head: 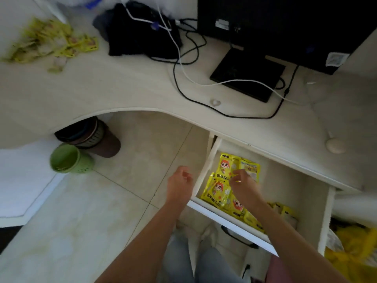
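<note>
Head view: right hand (243, 183) sits in the open drawer (205, 170), fingertips curled onto the yellow packets (218, 189) directly beneath it, their long axes pointing away. Pinching or just touching, can't tell. Left hand (179, 184) hovers empty, loosely curled, just outside the drawer's left wall.

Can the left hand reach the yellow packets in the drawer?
Probably yes: the drawer stands open, the yellow packets lie uncovered, and the left hand hovers just beside its low side wall.
</note>
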{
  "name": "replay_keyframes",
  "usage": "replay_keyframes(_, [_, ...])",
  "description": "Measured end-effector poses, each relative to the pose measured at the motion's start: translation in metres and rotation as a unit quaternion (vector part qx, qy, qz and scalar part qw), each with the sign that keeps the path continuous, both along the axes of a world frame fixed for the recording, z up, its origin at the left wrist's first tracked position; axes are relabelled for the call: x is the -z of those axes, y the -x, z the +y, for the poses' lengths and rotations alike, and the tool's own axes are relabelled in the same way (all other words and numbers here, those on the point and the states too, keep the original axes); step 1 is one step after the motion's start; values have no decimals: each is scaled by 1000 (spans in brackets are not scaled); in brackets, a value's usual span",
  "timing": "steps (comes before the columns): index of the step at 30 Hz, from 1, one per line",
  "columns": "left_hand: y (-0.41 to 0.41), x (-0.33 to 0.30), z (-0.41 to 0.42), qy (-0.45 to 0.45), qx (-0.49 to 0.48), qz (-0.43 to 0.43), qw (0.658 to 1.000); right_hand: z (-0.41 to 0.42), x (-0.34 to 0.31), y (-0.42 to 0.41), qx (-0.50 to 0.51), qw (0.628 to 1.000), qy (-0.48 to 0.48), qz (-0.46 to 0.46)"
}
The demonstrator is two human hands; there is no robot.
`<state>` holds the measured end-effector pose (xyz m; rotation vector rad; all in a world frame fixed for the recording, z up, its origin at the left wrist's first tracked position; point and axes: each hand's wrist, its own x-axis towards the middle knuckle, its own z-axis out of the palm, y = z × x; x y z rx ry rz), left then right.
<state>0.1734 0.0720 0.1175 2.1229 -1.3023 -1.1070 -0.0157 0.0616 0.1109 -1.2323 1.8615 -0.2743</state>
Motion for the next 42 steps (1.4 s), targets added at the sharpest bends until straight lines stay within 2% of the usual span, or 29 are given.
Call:
replay_keyframes(5, [-58, -12, 28, 19, -56, -25, 998, -2, -19, -61, -66, 998, 9, -24])
replay_keyframes(13, [-178, -19, 78, 7, -140, -96, 985, -4, -35, -196, -222, 974, 41, 7])
replay_keyframes(23, [-321, -29, 86, 28, -165, -153, 974, -14, -36, -345, -288, 956, 47, -24])
replay_keyframes(32, [-406, -28, 45, 37, -202, -158, 966, -54, -34, -426, -311, 947, 66, -41])
replay_keyframes(42, [-468, -29, -69, 58, -237, -150, 958, -180, -40, -500, -345, 931, 117, -32])
